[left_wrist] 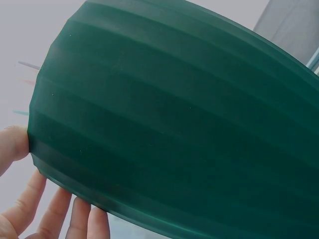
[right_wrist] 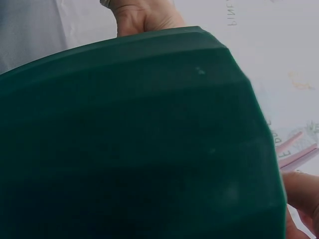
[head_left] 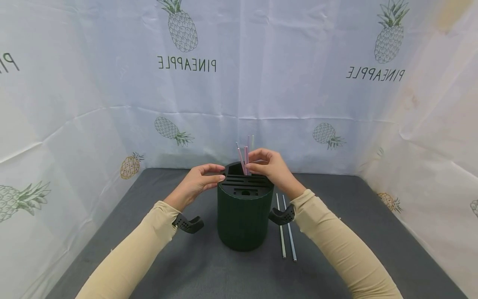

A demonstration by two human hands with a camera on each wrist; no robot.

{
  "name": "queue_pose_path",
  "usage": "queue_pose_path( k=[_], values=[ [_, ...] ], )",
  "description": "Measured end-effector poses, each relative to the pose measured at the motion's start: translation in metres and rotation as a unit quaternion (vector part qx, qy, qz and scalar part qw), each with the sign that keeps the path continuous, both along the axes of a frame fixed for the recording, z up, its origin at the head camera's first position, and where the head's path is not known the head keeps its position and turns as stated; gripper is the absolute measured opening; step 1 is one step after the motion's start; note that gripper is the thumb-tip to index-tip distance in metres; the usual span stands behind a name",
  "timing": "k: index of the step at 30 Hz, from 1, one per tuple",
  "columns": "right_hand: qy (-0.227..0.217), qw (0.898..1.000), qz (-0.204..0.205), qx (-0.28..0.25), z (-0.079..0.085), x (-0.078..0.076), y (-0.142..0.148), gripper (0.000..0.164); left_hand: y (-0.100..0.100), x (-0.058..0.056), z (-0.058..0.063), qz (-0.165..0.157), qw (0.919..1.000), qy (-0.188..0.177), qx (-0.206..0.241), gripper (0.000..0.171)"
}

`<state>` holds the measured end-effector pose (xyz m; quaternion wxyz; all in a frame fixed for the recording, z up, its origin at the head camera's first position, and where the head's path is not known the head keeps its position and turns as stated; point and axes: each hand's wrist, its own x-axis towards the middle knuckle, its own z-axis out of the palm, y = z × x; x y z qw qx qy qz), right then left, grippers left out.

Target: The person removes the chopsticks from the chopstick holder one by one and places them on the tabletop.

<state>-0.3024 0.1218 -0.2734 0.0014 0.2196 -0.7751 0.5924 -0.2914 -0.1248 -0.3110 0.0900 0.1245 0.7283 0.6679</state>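
Observation:
A dark green, ribbed utensil holder (head_left: 242, 220) with a black slotted top stands upright between my hands. My left hand (head_left: 194, 182) rests its thumb and fingertips against the left of its rim; in the left wrist view its fingers (left_wrist: 55, 211) lie fairly straight along the green side. Slim pink chopsticks (head_left: 240, 155) rise from the open compartment at the back of the top, with paler stick ends behind them. At that compartment my right hand (head_left: 270, 166) pinches pink chopsticks between thumb and fingers. In the right wrist view the holder hides most of this hand.
Two more slim sticks, one pale greenish stick (head_left: 281, 232) and one bluish stick (head_left: 290, 236), lie right of the holder on the dark grey tabletop (head_left: 186, 265). A white pineapple-print curtain (head_left: 269, 91) hangs behind and at both sides. Each wrist bears a black camera mount.

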Motion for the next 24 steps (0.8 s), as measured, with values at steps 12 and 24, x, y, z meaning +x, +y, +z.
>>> queue_pose_path(
  k=[12, 24],
  values=[
    [0.029, 0.992, -0.003, -0.122, 0.038, 0.003, 0.011, 0.023, -0.001, 0.000, 0.000, -0.008, 0.9999, -0.001, 0.007, 0.045],
    [0.103, 0.930, -0.041, -0.351, 0.092, 0.010, 0.052, 0.025, -0.001, 0.001, 0.000, -0.008, 0.9999, 0.000, 0.007, 0.046]
  ],
)
